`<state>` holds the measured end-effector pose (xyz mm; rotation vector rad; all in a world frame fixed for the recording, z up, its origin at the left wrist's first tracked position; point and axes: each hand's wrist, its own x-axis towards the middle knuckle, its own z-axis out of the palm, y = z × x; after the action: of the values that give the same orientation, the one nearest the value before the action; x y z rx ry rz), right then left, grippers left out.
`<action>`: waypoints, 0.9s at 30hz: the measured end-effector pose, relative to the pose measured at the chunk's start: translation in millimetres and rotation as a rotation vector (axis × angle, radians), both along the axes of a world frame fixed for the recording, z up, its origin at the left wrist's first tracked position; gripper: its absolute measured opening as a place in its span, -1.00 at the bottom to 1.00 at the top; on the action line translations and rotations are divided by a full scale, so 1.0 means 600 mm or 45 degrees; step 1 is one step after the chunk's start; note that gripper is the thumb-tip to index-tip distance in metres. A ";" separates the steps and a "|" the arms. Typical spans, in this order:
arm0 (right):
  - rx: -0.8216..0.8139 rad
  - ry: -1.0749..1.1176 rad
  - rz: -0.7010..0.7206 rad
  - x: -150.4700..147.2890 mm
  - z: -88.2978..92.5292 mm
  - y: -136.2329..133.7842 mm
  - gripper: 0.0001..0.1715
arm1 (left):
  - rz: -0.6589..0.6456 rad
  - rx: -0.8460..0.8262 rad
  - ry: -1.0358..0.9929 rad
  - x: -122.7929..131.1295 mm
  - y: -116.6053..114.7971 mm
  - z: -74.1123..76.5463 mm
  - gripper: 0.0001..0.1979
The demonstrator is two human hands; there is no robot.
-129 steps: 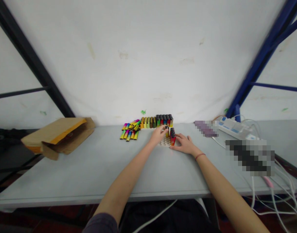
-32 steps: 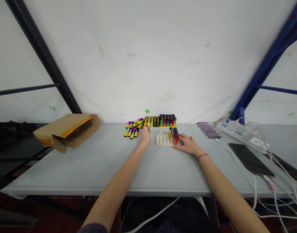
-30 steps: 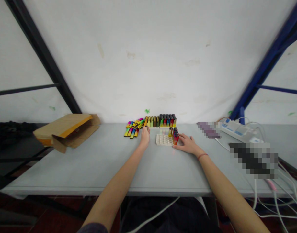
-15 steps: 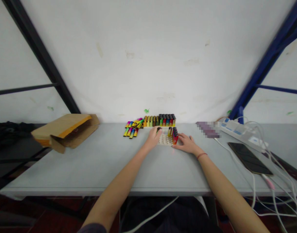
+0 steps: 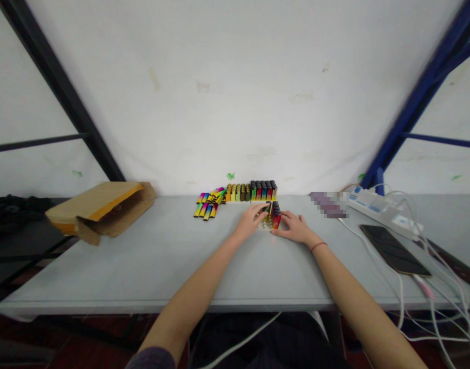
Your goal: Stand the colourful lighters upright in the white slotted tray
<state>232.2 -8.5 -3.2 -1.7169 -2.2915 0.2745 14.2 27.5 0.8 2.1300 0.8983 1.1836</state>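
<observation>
A white tray with round holes sits near the far middle of the grey table. Several colourful lighters stand upright in its right side. My left hand is over the tray, fingers pinched on a lighter held upright at the standing ones. My right hand rests against the tray's right edge, fingers curled at the standing lighters. A loose pile of lighters lies to the left, and a full tray of lighters stands against the wall.
An open cardboard box lies on its side at the left. A power strip, a dark phone and several white cables fill the right side. Dark and blue metal frame posts rise at both sides.
My left hand went to the loose pile at the left, took a lighter, and has come back over the tray. My right hand has stayed at the tray's right edge.
</observation>
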 end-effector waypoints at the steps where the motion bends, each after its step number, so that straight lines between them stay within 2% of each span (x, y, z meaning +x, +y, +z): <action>1: 0.002 -0.002 0.001 0.000 -0.001 0.001 -0.19 | 0.004 0.018 0.003 0.002 0.001 0.001 -0.66; 9: 0.004 0.012 -0.002 0.001 -0.004 0.003 -0.20 | 0.032 0.121 0.067 0.010 0.003 0.002 -0.70; 16: -0.004 0.006 -0.004 0.000 -0.002 0.001 -0.19 | 0.145 0.086 0.117 0.009 0.007 -0.005 -0.69; 22: -0.007 -0.005 -0.004 0.003 -0.005 0.004 -0.15 | 0.189 0.326 0.353 0.003 0.001 0.002 -0.61; 27: -0.022 0.017 -0.012 0.003 -0.005 0.004 -0.14 | 0.316 0.308 0.522 -0.019 -0.002 0.012 -0.54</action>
<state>234.2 -6.1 -6.3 -1.7290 -2.2775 0.3041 2.9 26.3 7.9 2.5739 1.2845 1.0277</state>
